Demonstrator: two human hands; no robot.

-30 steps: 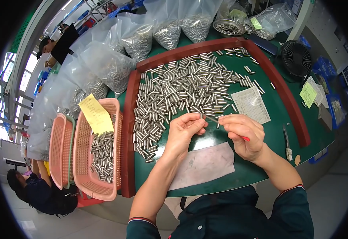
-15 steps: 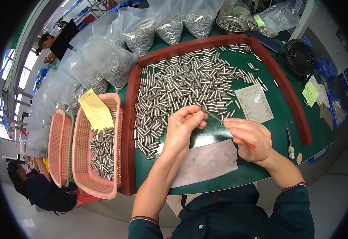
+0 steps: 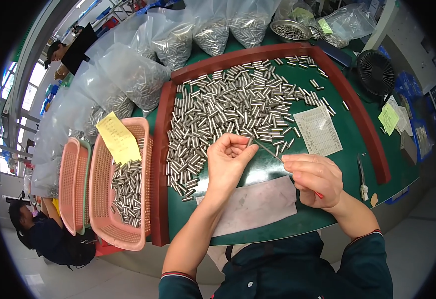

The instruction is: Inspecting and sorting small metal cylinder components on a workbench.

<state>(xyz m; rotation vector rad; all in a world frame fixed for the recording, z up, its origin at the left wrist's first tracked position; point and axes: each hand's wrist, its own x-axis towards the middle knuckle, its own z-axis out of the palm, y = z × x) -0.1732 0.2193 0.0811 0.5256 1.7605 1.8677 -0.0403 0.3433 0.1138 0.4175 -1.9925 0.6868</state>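
Between the thumb and fingers of my left hand (image 3: 229,162) is a small metal cylinder (image 3: 250,142), mostly hidden by the fingertips. My right hand (image 3: 316,178) is closed round a thin metal rod tool (image 3: 268,151) with a red end (image 3: 319,195) showing below the palm. The rod slants up to the left, and its tip meets or nearly meets the cylinder; I cannot tell whether it goes inside. Just beyond both hands spreads a wide heap of short shiny metal cylinders (image 3: 228,107). A stained pale cloth (image 3: 258,204) lies beneath the wrists on the green tabletop (image 3: 347,212).
A dark red wooden frame (image 3: 162,164) borders the heap. Left of it stands a pink basket (image 3: 98,199) with cylinders and a yellow note (image 3: 119,137). Full plastic bags (image 3: 173,45) line the back. At right are a printed sheet (image 3: 318,130), a slim tool (image 3: 362,179) and a black fan (image 3: 375,71).
My right hand has shifted slightly down and right, and the rod slants more steeply with more of its shaft showing. My left hand is nearly where it was.
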